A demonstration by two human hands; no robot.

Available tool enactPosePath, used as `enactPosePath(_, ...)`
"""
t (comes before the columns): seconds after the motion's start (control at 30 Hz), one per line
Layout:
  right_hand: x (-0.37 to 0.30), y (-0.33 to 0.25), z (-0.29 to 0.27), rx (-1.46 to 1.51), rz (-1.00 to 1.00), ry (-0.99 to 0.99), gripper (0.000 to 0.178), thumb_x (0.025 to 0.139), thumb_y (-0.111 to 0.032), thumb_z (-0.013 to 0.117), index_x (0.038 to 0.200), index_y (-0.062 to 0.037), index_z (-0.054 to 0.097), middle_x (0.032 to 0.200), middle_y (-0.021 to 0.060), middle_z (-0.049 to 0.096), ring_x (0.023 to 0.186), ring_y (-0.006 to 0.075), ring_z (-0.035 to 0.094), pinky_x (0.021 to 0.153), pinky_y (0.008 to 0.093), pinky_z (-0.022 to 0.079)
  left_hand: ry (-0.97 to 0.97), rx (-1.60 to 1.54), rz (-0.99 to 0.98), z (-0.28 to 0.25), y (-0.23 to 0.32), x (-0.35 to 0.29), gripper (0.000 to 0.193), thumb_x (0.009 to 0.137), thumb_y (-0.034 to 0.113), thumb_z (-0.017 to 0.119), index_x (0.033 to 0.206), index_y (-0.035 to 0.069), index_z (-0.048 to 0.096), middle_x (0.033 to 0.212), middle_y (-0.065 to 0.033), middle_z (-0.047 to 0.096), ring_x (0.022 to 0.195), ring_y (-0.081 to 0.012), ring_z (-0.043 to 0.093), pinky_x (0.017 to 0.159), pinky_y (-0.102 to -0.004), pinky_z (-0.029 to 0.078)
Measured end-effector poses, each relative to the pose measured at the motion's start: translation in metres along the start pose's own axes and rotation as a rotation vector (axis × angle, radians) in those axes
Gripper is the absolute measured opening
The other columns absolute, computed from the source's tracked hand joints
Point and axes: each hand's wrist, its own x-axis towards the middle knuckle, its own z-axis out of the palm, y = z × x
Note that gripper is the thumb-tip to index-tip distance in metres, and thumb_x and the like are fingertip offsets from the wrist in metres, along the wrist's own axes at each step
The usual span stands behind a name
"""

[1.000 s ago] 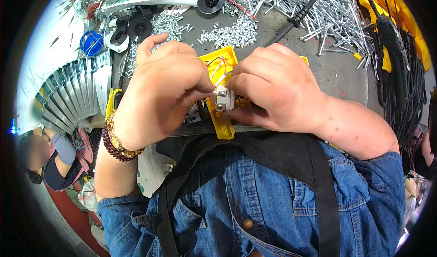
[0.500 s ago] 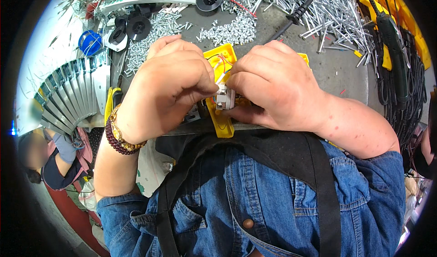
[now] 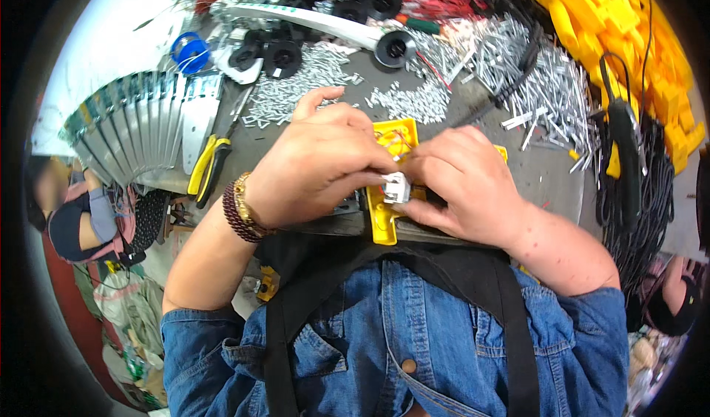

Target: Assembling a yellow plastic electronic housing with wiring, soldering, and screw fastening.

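Note:
A small white electrical part with metal contacts (image 3: 397, 188) is between my two hands, over a yellow plastic housing (image 3: 384, 228). My right hand (image 3: 473, 188) is closed on the part, thumb below it and fingers on its right side. My left hand (image 3: 318, 169) is pinched at the part's upper left edge. Whatever lies between those left fingertips is too small to make out. Thin wires (image 3: 401, 142) run inside the housing's far end. Both hands and the white part cover the housing's middle.
Beyond my hands lie piles of small screws (image 3: 296, 84) and long metal pins (image 3: 562, 106). Yellow-handled pliers (image 3: 209, 167) rest at the left, beside fanned metal strips (image 3: 133, 136). At right are a black-handled tool (image 3: 627, 158), black cables (image 3: 654, 210) and yellow housings (image 3: 614, 18).
The whole view has shifted, so the bench now sits lower and further right in it. My left fingertips have moved from the white part's left side to its upper edge. My right hand still grips it.

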Motion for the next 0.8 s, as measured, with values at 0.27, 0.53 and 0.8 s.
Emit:
enactPosePath(0.27, 0.004, -0.009, -0.005, -0.045, 0.016, -0.037, 0.038, 0.067, -0.025, 0.083, 0.096, -0.0093, 0.063, 0.093, 0.0049, 0.063, 0.085, 0.0246, 0.061, 0.075, 0.0387, 0.045, -0.115, 0.222, -0.029, -0.006, 0.018, -0.003, 0.011, 0.081, 0.019, 0.072, 0.087, 0.014, 0.064, 0.091, -0.0011, 0.062, 0.106, -0.0236, 0.056, 0.11, -0.0551, 0.024)
enactPosePath(0.53, 0.0, -0.002, 0.002, -0.025, 0.022, 0.008, 0.036, 0.068, -0.027, 0.082, 0.09, -0.0083, 0.061, 0.091, 0.0061, 0.062, 0.085, 0.026, 0.061, 0.075, 0.0392, 0.045, -0.142, 0.042, -0.064, -0.002, 0.001, 0.004, 0.011, 0.078, 0.014, 0.072, 0.085, 0.014, 0.063, 0.086, -0.003, 0.059, 0.096, -0.0261, 0.054, 0.092, -0.0427, 0.032)
enactPosePath(0.8, 0.0, 0.003, -0.001, -0.027, 0.02, 0.019, 0.032, 0.07, -0.031, 0.08, 0.085, -0.009, 0.061, 0.086, 0.005, 0.06, 0.085, 0.0254, 0.059, 0.077, 0.0387, 0.045, -0.154, -0.04, -0.091, 0.003, -0.002, 0.008, 0.01, 0.082, 0.015, 0.071, 0.085, 0.012, 0.061, 0.087, -0.0025, 0.059, 0.096, -0.026, 0.054, 0.092, -0.0399, 0.033)
